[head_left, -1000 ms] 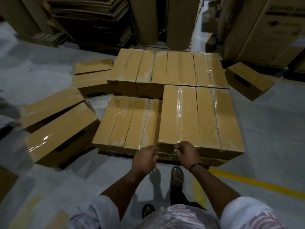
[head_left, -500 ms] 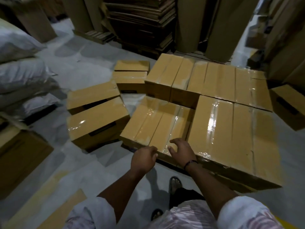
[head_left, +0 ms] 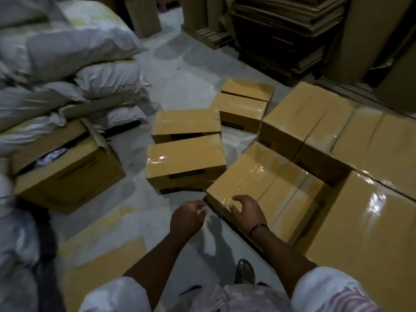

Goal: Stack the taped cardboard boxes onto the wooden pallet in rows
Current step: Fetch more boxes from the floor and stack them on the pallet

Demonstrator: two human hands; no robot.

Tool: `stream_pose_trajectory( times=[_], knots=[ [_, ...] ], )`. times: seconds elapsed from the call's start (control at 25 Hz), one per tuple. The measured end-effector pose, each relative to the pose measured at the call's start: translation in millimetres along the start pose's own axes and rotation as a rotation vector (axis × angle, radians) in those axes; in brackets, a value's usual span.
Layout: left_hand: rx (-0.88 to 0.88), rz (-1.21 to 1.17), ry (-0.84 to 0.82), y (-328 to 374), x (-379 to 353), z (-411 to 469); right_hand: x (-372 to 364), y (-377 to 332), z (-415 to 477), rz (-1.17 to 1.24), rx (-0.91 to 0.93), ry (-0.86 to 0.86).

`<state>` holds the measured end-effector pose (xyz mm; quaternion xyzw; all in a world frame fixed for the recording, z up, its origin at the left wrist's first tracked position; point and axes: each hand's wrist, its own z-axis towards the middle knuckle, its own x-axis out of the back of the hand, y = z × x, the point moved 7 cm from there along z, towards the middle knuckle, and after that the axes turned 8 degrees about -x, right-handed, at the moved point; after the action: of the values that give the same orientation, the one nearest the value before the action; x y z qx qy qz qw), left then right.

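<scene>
Several taped cardboard boxes sit in rows on the pallet at the right; the pallet itself is hidden beneath them. The lowest one, a shiny taped box (head_left: 270, 183), lies nearest me. My right hand (head_left: 245, 210) hovers over its near corner with fingers spread and curved, holding nothing. My left hand (head_left: 186, 218) hangs just left of that corner, fingers loosely curled and empty. Loose taped boxes lie on the floor to the left: the nearest loose box (head_left: 184, 161), another behind it (head_left: 184, 124) and a pair further back (head_left: 245, 106).
A larger open-flapped carton (head_left: 67, 167) stands at the left before piled white sacks (head_left: 67, 70). Flat cardboard sheets (head_left: 101, 266) lie on the grey floor near my feet. Stacked flattened cartons (head_left: 281, 30) fill the back. A taller stacked box (head_left: 364, 244) rises at my right.
My view has swung left, bringing the sacks and open carton into sight. Both hands have left the tall box's front edge and now hang by the lower box's corner.
</scene>
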<state>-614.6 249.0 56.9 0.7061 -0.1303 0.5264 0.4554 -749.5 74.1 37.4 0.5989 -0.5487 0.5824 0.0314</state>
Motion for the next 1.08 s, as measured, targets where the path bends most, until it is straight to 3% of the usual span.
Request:
stream_pose_trajectory(
  times=[0.28, 0.48, 0.8, 1.08],
  knots=[
    [0.135, -0.033, 0.067, -91, 49, 34, -53, -86, 73, 0.030, 0.046, -0.121],
    [0.145, -0.019, 0.032, -185, 88, 88, -94, -150, 139, 0.018, -0.020, -0.031],
    [-0.098, 0.100, -0.091, -275, 173, 198, -168, -296, 192, 0.054, -0.085, 0.050],
    [-0.167, 0.061, -0.236, -324, 168, 274, -183, -301, 258, 0.073, -0.265, 0.089]
  ],
)
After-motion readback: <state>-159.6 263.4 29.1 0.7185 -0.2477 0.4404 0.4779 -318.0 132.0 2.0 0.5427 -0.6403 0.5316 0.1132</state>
